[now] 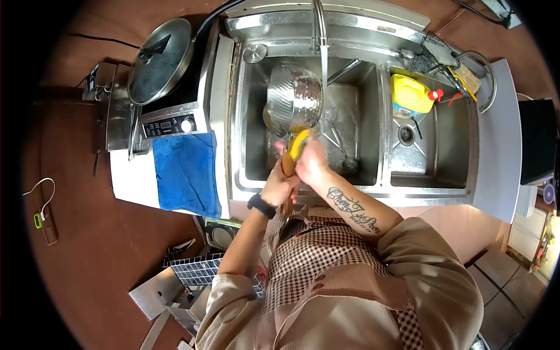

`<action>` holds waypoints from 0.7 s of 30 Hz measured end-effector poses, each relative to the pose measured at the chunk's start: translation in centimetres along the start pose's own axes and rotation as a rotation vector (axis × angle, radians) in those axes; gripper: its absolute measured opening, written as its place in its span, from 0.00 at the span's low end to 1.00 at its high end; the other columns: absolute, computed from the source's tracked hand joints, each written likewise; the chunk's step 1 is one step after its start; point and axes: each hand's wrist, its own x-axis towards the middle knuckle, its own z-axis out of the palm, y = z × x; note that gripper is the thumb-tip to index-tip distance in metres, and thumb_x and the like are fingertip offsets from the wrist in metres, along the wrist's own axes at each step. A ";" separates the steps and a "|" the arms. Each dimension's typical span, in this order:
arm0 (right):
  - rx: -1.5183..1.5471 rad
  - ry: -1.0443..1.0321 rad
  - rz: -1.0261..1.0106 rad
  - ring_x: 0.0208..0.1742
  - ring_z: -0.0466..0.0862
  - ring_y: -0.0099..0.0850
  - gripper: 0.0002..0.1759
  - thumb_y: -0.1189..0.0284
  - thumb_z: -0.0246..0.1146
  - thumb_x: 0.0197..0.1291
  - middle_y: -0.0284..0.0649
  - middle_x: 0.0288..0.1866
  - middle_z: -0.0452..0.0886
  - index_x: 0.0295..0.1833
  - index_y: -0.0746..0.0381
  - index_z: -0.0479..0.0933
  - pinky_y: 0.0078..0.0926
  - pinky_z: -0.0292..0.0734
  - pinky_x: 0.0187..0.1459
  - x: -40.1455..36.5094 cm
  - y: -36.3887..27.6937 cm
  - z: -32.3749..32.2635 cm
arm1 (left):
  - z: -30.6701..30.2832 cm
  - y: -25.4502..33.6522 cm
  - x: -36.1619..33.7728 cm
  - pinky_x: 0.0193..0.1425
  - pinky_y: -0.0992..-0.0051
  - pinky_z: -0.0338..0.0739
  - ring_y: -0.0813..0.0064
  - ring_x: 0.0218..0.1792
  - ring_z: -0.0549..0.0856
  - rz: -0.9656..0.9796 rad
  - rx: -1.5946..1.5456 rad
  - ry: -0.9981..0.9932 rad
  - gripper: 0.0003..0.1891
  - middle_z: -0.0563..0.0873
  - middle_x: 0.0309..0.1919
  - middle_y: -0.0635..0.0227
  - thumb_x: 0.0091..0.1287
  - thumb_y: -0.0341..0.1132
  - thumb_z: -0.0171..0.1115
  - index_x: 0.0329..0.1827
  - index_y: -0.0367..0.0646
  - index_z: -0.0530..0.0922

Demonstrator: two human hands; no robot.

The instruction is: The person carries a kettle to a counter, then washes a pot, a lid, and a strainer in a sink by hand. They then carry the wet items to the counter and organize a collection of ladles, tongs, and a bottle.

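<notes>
My left hand [279,185], with a dark watch on the wrist, is wrapped around the brown wooden handle [287,166] of a shiny metal pan [284,96]. The pan is tilted over the left sink basin [364,157]. In my right hand [312,160] is a yellow sponge [300,143], pressed to the handle near where it joins the pan. Water runs from the faucet [319,26] beside the pan's right side. Motion blurs the fingertips and the sponge a little. Part of the handle is hidden behind my hands.
A yellow jug with a red cap [411,93] stands in the right basin. Scrubbers and a sponge [468,79] lie at the back right. On the left are a lidded pan [160,61] on an induction cooker [169,123] and a blue cloth [186,172].
</notes>
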 end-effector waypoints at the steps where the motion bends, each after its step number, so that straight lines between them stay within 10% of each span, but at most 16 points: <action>1: -0.124 -0.016 -0.028 0.38 0.81 0.34 0.18 0.61 0.45 0.75 0.41 0.38 0.78 0.46 0.65 0.73 0.31 0.80 0.40 0.6 0.9 -0.2 | 0.3 -0.4 0.6 0.16 0.77 0.71 0.76 0.13 0.74 0.054 -0.005 0.010 0.19 0.77 0.27 0.66 0.62 0.21 0.56 0.54 0.38 0.61; 5: -0.445 -0.163 -0.067 0.34 0.81 0.29 0.11 0.70 0.59 0.68 0.39 0.35 0.78 0.44 0.68 0.73 0.26 0.79 0.35 1.3 -0.1 -1.5 | -1.1 -4.4 1.8 0.40 0.74 0.80 0.71 0.39 0.83 0.428 0.618 0.105 0.42 0.80 0.47 0.56 0.59 0.26 0.64 0.73 0.33 0.47; 7: -0.485 -0.245 -0.081 0.31 0.80 0.24 0.06 0.76 0.61 0.64 0.37 0.33 0.78 0.44 0.67 0.74 0.22 0.76 0.28 0.9 -0.7 -1.9 | -1.8 -0.4 0.0 0.58 0.66 0.75 0.66 0.53 0.80 -0.014 0.176 -0.203 0.45 0.77 0.56 0.52 0.58 0.30 0.68 0.73 0.28 0.49; 9: -0.748 -0.260 -0.243 0.27 0.80 0.24 0.09 0.74 0.62 0.63 0.37 0.31 0.80 0.44 0.68 0.74 0.23 0.76 0.26 2.0 -1.6 -1.0 | -5.5 -2.7 5.5 0.59 0.69 0.73 0.68 0.55 0.79 0.070 0.165 -0.125 0.34 0.79 0.54 0.60 0.68 0.58 0.54 0.63 0.36 0.68; 10: -0.878 -0.265 -0.309 0.26 0.80 0.24 0.11 0.73 0.63 0.62 0.38 0.31 0.81 0.45 0.69 0.73 0.24 0.76 0.24 1.6 -1.6 -0.4 | -2.7 0.5 3.0 0.60 0.70 0.72 0.68 0.55 0.79 0.091 -0.303 0.184 0.33 0.80 0.53 0.61 0.70 0.61 0.49 0.60 0.38 0.73; 14: -1.370 -0.228 -1.043 0.29 0.85 0.47 0.26 0.64 0.65 0.62 0.54 0.33 0.83 0.57 0.69 0.66 0.39 0.80 0.29 2.9 -2.4 -0.2 | -0.6 7.9 8.4 0.68 0.60 0.69 0.60 0.60 0.77 0.334 -0.854 0.074 0.31 0.80 0.57 0.57 0.74 0.59 0.43 0.65 0.41 0.71; 17: -1.574 -0.285 -1.150 0.39 0.84 0.57 0.29 0.59 0.65 0.60 0.59 0.36 0.82 0.58 0.68 0.66 0.45 0.80 0.36 1.7 -5.2 -0.3 | -1.3 5.9 12.9 0.60 0.59 0.77 0.59 0.54 0.81 0.302 -0.899 0.125 0.22 0.81 0.55 0.59 0.74 0.47 0.50 0.62 0.41 0.72; 21: -1.837 -0.305 -0.751 0.42 0.84 0.51 0.29 0.56 0.64 0.61 0.54 0.36 0.83 0.59 0.66 0.68 0.43 0.79 0.41 1.0 -8.1 -6.1 | -3.2 0.7 16.3 0.62 0.59 0.77 0.57 0.56 0.81 0.379 -1.313 -0.182 0.26 0.82 0.53 0.55 0.71 0.52 0.52 0.61 0.40 0.73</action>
